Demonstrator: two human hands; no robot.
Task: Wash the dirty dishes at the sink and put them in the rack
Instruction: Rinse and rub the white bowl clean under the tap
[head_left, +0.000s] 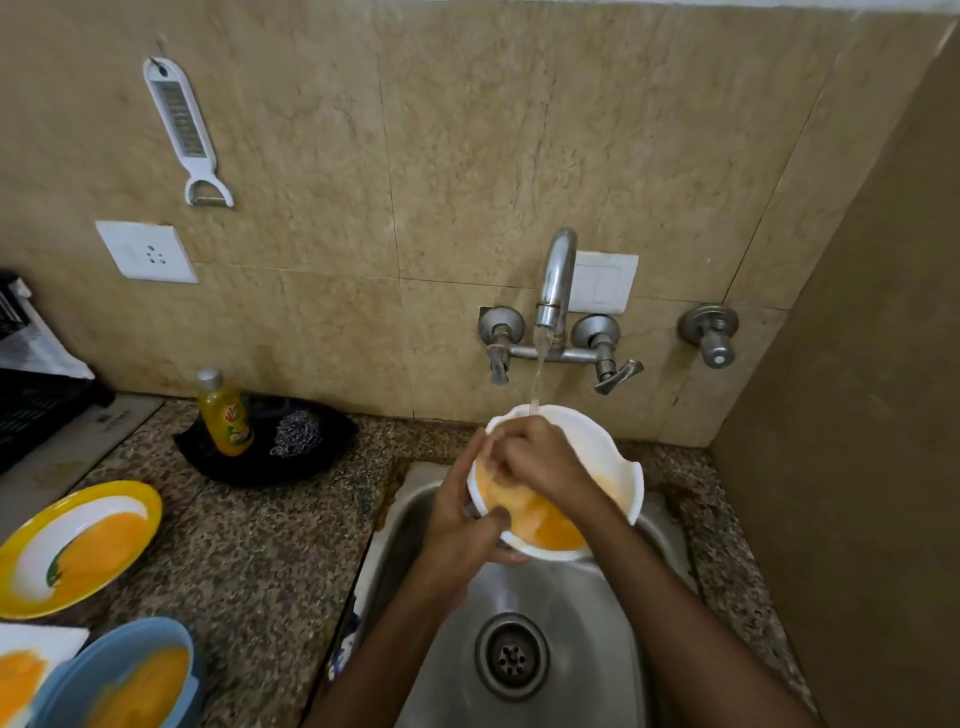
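Observation:
A white bowl (613, 457) smeared with orange residue is held tilted over the steel sink (550, 613), under water running from the tap (556, 280). My left hand (462, 519) grips the bowl's near-left rim from outside. My right hand (535, 457) is inside the bowl, fingers curled against its inner wall; whether it holds a scrubber is hidden. On the counter at left lie a yellow-rimmed plate (78, 545), a blue bowl (119, 675) and a white plate (31, 660), all with orange residue.
A black dish (291, 467) behind the sink's left holds a yellow dish-soap bottle (226, 415) and a steel scourer (296, 434). A black rack (31, 405) sits at far left. A wall stands close on the right. A grater-peeler (182, 124) hangs on the tiles.

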